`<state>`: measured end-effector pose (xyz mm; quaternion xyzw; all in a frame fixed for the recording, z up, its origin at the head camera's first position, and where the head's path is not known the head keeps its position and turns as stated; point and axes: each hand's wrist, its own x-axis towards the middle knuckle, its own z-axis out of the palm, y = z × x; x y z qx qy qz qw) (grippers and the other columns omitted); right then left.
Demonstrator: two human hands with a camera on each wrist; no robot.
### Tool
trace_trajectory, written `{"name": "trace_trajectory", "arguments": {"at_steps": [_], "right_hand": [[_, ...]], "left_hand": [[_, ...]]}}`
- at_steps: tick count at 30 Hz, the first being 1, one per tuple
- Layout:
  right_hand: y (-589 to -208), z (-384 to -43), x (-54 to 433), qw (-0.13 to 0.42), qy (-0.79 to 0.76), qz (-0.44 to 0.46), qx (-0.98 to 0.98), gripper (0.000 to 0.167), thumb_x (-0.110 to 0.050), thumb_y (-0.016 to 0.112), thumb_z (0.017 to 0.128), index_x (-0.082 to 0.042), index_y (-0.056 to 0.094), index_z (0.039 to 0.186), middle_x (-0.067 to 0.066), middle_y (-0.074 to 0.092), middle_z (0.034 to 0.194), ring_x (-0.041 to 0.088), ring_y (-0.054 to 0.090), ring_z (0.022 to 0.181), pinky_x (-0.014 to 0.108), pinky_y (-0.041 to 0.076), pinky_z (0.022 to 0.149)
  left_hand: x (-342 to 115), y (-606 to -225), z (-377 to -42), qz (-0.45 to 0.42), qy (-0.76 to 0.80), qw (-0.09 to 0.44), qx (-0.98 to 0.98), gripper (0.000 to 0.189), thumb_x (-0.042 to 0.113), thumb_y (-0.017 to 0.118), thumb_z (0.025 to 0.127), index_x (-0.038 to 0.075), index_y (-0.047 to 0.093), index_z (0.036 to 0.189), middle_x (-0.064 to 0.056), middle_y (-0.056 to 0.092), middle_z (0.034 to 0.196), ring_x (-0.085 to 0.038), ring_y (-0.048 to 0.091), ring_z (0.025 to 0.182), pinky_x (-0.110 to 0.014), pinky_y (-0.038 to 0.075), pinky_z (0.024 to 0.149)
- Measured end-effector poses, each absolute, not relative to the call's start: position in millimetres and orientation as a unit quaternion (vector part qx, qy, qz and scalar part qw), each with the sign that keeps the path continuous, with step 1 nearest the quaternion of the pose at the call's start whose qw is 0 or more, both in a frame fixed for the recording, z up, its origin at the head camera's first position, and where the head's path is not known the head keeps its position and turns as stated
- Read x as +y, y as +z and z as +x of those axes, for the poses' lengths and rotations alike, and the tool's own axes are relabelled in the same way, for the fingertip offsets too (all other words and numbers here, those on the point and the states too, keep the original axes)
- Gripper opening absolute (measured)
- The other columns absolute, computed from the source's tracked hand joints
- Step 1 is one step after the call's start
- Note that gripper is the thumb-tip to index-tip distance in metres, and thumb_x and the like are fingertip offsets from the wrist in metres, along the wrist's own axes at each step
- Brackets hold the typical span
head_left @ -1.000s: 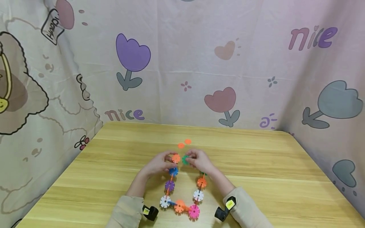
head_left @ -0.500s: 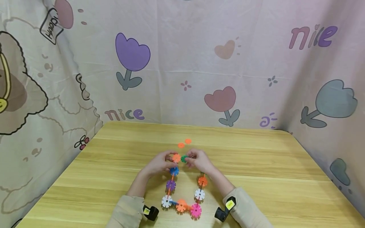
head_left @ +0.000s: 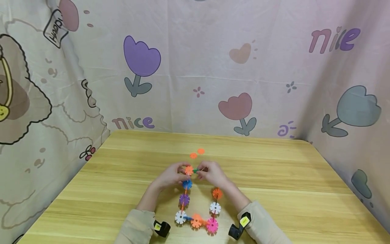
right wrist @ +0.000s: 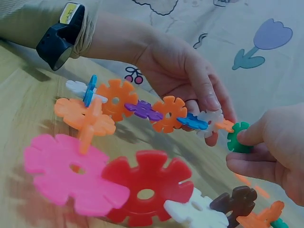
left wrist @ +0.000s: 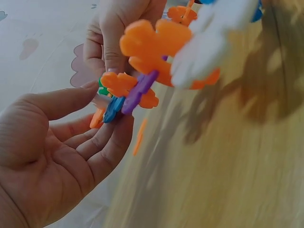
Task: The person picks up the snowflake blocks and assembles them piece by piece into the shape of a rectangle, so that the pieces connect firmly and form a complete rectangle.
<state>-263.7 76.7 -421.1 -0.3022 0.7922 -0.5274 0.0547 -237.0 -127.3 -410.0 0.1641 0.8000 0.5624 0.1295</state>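
Note:
A chain of notched, snowflake-shaped plastic discs hangs in a rough U between the hands, with blue [head_left: 187, 184], purple [head_left: 184, 199] and pink [head_left: 212, 225] discs among its colours. My left hand [head_left: 171, 175] pinches the chain near its end, fingers around a white disc [right wrist: 209, 124] beside the end orange disc [head_left: 189, 170]. Between thumb and fingers, my right hand [head_left: 212, 173] pinches a green disc [right wrist: 239, 137], its edge right at that orange disc. The chain's other end, past an orange disc [head_left: 217, 193], hangs below my right wrist.
Two loose orange discs [head_left: 200, 151] lie on the wooden table [head_left: 146, 145] beyond the hands. A patterned cloth [head_left: 182, 67] hangs behind and along the sides. Small black cameras [head_left: 162, 229] are strapped at both wrists.
My right hand has brought the green disc left to the end orange disc and turned it nearly edge-on. The lower part of the chain has swung slightly right; my left hand stays nearly still.

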Motion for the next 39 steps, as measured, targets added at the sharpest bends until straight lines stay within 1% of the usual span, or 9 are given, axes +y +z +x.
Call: {"name": "trace_trajectory", "arguments": {"at_steps": [6, 10, 13, 17, 21, 26, 32, 37, 39], "right_hand": [[-419.6, -263.2, 76.4, 0.053, -0.525, -0.291, 0.798, 0.01, -0.003, 0.061, 0.088, 0.006, 0.065, 0.089, 0.02, 0.065, 0.083, 0.032, 0.065, 0.071, 0.034, 0.055, 0.061], [-417.2, -263.5, 80.8, 0.089, -0.573, -0.266, 0.77, 0.018, -0.009, 0.058, 0.091, 0.007, 0.065, 0.096, 0.023, 0.064, 0.086, 0.036, 0.064, 0.076, 0.037, 0.055, 0.067], [-417.8, -265.0, 85.5, 0.118, -0.608, -0.244, 0.746, 0.022, -0.014, 0.059, 0.091, 0.007, 0.065, 0.099, 0.025, 0.063, 0.088, 0.033, 0.064, 0.077, 0.039, 0.054, 0.072], [-422.1, -269.4, 89.6, 0.142, -0.617, -0.235, 0.738, 0.024, -0.018, 0.061, 0.09, 0.004, 0.065, 0.1, 0.025, 0.062, 0.09, 0.023, 0.063, 0.076, 0.036, 0.053, 0.073], [-421.6, -271.1, 91.5, 0.161, -0.607, -0.245, 0.739, 0.027, -0.019, 0.059, 0.091, 0.004, 0.062, 0.104, 0.025, 0.062, 0.095, 0.03, 0.063, 0.08, 0.038, 0.053, 0.072], [-417.8, -269.9, 89.4, 0.17, -0.607, -0.248, 0.736, 0.027, -0.016, 0.058, 0.092, 0.008, 0.06, 0.105, 0.025, 0.063, 0.099, 0.038, 0.062, 0.087, 0.042, 0.053, 0.075], [-414.1, -268.0, 83.7, 0.168, -0.623, -0.225, 0.73, 0.022, -0.008, 0.059, 0.09, 0.012, 0.061, 0.098, 0.032, 0.061, 0.096, 0.041, 0.061, 0.089, 0.042, 0.052, 0.078], [-413.4, -266.8, 82.3, 0.164, -0.626, -0.215, 0.732, 0.019, -0.003, 0.058, 0.09, 0.014, 0.062, 0.096, 0.033, 0.061, 0.096, 0.044, 0.06, 0.089, 0.042, 0.052, 0.078], [-413.2, -265.9, 82.2, 0.166, -0.627, -0.211, 0.731, 0.019, -0.004, 0.059, 0.09, 0.014, 0.062, 0.096, 0.032, 0.062, 0.096, 0.043, 0.061, 0.089, 0.042, 0.052, 0.078]], "left_hand": [[-127.4, -408.7, -236.0, 0.168, 0.564, 0.137, 0.797, 0.057, 0.009, 0.063, 0.087, -0.01, 0.036, 0.134, -0.012, 0.062, 0.092, -0.018, 0.061, 0.073, -0.035, 0.053, 0.068], [-127.3, -403.8, -233.1, 0.167, 0.576, 0.142, 0.788, 0.056, 0.007, 0.06, 0.088, -0.012, 0.034, 0.134, -0.02, 0.062, 0.098, -0.021, 0.063, 0.076, -0.036, 0.054, 0.071], [-126.5, -402.6, -232.4, 0.17, 0.581, 0.146, 0.782, 0.056, 0.006, 0.06, 0.088, -0.012, 0.033, 0.135, -0.022, 0.061, 0.1, -0.022, 0.064, 0.076, -0.036, 0.054, 0.07], [-126.4, -407.2, -235.5, 0.176, 0.581, 0.15, 0.78, 0.058, 0.007, 0.061, 0.088, -0.011, 0.033, 0.135, -0.016, 0.062, 0.095, -0.022, 0.064, 0.075, -0.036, 0.054, 0.07], [-127.2, -409.6, -236.5, 0.18, 0.585, 0.151, 0.776, 0.058, 0.007, 0.06, 0.088, -0.01, 0.033, 0.136, -0.013, 0.061, 0.093, -0.021, 0.063, 0.075, -0.035, 0.054, 0.07], [-128.2, -408.5, -235.5, 0.181, 0.592, 0.149, 0.771, 0.056, 0.006, 0.059, 0.089, -0.01, 0.032, 0.135, -0.014, 0.06, 0.092, -0.02, 0.063, 0.075, -0.036, 0.054, 0.071], [-130.0, -404.4, -233.4, 0.188, 0.591, 0.144, 0.771, 0.057, 0.005, 0.059, 0.089, -0.012, 0.032, 0.135, -0.024, 0.06, 0.099, -0.022, 0.063, 0.075, -0.037, 0.054, 0.071], [-130.1, -401.8, -232.2, 0.197, 0.585, 0.145, 0.773, 0.057, 0.003, 0.059, 0.088, -0.014, 0.031, 0.135, -0.025, 0.06, 0.098, -0.023, 0.064, 0.074, -0.037, 0.054, 0.07], [-129.9, -401.3, -232.3, 0.2, 0.584, 0.148, 0.773, 0.057, 0.002, 0.059, 0.088, -0.014, 0.031, 0.135, -0.026, 0.06, 0.099, -0.024, 0.064, 0.075, -0.037, 0.054, 0.071]]}}
